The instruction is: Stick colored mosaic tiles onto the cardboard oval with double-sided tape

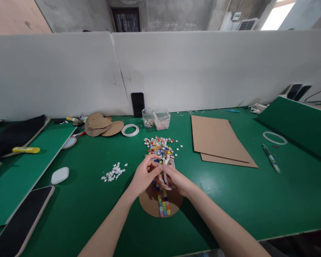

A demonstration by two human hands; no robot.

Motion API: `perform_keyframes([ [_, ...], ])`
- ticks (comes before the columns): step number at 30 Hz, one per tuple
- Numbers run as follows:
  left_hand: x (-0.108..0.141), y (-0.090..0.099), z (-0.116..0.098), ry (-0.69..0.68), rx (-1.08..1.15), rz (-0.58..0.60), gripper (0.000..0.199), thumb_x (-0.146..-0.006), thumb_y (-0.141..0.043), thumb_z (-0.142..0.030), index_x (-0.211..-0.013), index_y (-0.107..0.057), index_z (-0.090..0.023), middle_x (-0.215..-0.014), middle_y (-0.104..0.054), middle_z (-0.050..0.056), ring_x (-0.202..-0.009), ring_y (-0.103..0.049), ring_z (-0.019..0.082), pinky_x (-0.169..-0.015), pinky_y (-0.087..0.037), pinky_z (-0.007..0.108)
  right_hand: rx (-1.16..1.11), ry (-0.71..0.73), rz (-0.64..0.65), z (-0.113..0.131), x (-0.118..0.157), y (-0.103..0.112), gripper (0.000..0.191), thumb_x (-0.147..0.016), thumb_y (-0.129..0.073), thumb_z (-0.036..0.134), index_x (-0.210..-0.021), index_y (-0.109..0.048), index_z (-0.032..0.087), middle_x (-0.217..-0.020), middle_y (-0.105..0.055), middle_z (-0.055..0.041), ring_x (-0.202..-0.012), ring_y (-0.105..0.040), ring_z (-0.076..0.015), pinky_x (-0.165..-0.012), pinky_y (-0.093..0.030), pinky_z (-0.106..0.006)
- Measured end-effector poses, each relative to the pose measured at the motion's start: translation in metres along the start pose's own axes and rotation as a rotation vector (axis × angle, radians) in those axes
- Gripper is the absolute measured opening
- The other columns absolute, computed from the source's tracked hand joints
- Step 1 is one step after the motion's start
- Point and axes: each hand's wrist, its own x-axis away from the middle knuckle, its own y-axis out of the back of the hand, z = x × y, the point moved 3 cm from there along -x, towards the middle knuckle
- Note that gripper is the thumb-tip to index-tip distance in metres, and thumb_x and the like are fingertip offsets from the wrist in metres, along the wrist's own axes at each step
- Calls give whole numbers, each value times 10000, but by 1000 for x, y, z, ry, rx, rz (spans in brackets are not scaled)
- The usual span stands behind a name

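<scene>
My left hand (147, 172) and my right hand (176, 177) meet above a round piece of cardboard (149, 202). Coloured mosaic tiles (164, 205) form a straight band of rows across the cardboard. Curled around a white tape roll (171, 163), my right hand has its thumb and finger close to the left fingertips. The left fingers are pinched together, and whatever sits between them is too small to make out. A loose heap of mosaic tiles (160, 145) lies just beyond my hands, which cover the far part of the band.
White paper scraps (114, 172) lie to the left, near an earbud case (60, 175) and a phone (24, 221). Cardboard discs (97, 121), a white ring (130, 130) and clear containers (162, 119) stand farther back. Cardboard sheets (216, 137) and a pen (271, 158) are on the right.
</scene>
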Motion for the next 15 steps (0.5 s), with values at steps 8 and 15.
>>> perform_keyframes([
  [8,0,1,0,-25,-26,-29,317,-785,-559,-361,-1042,-484,-192,-574,-487,-62,-544,-545,126,-550,-432,233,-98,9,28,6,2,-8,386,-784,-509,450,-540,-437,160,-415,-402,62,-330,-266,-27,-351,-113,-194],
  [15,6,-3,-5,-90,-205,-197,220,-819,-515,-359,-974,-523,-204,-520,-447,-71,-494,-506,112,-503,-374,207,-211,101,-172,-5,-4,-8,388,-715,-594,466,-546,-400,175,-416,-337,94,-338,-228,-20,-352,-105,-182],
])
